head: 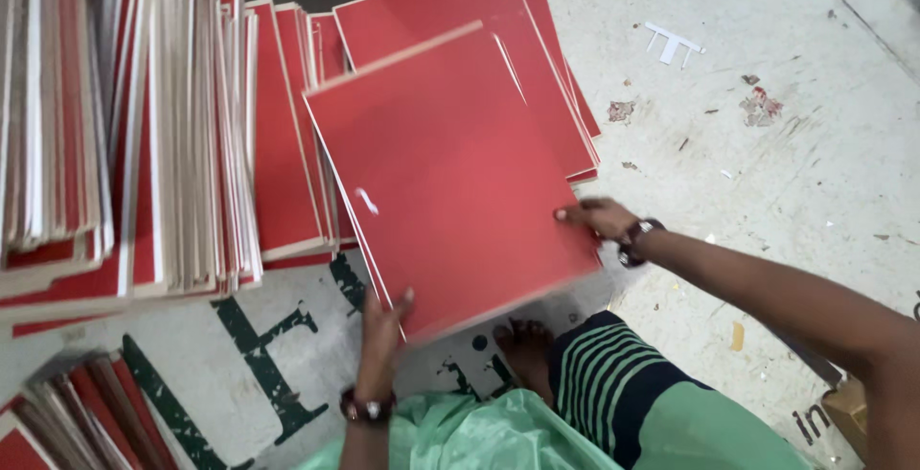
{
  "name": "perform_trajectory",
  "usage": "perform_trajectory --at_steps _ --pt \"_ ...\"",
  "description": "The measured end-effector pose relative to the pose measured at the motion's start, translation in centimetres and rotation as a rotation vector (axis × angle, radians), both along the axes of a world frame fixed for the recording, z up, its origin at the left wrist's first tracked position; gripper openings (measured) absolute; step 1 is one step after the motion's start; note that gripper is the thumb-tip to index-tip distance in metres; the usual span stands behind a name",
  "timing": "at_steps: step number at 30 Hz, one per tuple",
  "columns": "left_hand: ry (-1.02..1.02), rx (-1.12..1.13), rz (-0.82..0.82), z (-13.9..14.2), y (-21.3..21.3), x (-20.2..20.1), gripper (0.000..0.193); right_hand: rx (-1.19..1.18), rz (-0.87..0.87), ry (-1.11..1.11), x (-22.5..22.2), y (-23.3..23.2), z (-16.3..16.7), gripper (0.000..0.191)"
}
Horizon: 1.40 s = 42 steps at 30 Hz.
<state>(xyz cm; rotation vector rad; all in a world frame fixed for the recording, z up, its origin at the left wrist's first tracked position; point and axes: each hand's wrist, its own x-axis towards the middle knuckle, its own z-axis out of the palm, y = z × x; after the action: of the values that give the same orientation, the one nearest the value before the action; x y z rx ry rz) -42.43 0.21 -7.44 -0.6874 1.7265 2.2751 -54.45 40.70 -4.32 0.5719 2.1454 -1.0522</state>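
Note:
A flat red board (pixel 446 178) with pale edges is held tilted above the floor. My left hand (pixel 381 331) grips its near bottom corner, thumb on top. My right hand (pixel 594 216) presses on its right edge, fingers on the red face. Both wrists wear beaded bracelets. Under and behind the board lies a low stack of the same red boards (pixel 460 0) on the floor.
Tall stacks of red boards with pale edges (pixel 144 125) stand at the left; more lie at the bottom left (pixel 67 422). A pale sack with green print (pixel 259 336) covers the floor. My foot (pixel 522 345) and green clothing are below. Grey concrete floor (pixel 786 163) with scraps spreads right.

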Motion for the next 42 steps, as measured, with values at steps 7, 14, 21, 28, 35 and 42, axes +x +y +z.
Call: perform_trajectory --at_steps 7,14,21,28,35,42 --pt "-0.099 0.177 0.159 0.4 4.4 16.0 0.058 -0.596 -0.218 -0.031 5.9 -1.5 0.8 0.06" --pt "0.079 0.409 0.014 0.8 6.5 17.9 0.056 -0.348 0.167 0.375 8.6 -2.7 14.3 0.043" --pt "0.324 -0.226 -0.717 -1.5 6.9 17.9 0.027 0.591 0.837 0.601 14.2 -4.4 27.5 0.046" --pt "0.226 -0.619 -1.398 -1.5 7.2 21.8 0.045 0.116 1.435 1.191 13.1 -9.1 26.2 0.044" --pt "0.252 -0.981 -1.441 0.5 4.2 22.2 0.035 0.316 1.625 0.918 13.2 -18.6 20.2 0.051" --pt "0.197 -1.407 -1.515 3.0 2.2 25.1 0.036 0.278 1.553 0.8 15.5 -19.3 21.3 0.049"
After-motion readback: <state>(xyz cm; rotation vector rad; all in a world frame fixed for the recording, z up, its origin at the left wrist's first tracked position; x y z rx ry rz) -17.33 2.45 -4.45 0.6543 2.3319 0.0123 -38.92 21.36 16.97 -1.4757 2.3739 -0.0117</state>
